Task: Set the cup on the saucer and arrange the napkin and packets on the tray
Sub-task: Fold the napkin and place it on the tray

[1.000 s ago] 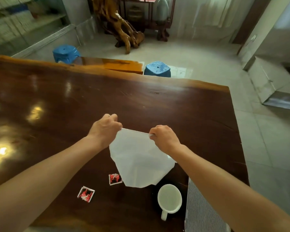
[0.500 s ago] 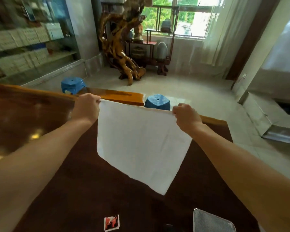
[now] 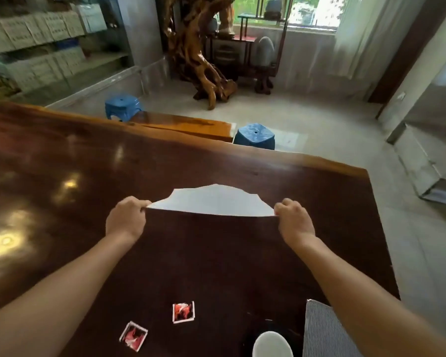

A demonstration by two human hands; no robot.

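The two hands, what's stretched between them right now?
In the head view, the white napkin spans from the left hand to the right hand, each pinching a corner.

no text can be read: the red packets (image 3: 183, 312) show only a blurred design, and the shelf papers (image 3: 36, 32) are illegible.

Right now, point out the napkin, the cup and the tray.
napkin (image 3: 214, 200), head view, middle of the white sheet.
cup (image 3: 272, 345), head view, white top at the bottom edge.
tray (image 3: 319, 331), head view, bare striped surface near its left edge.
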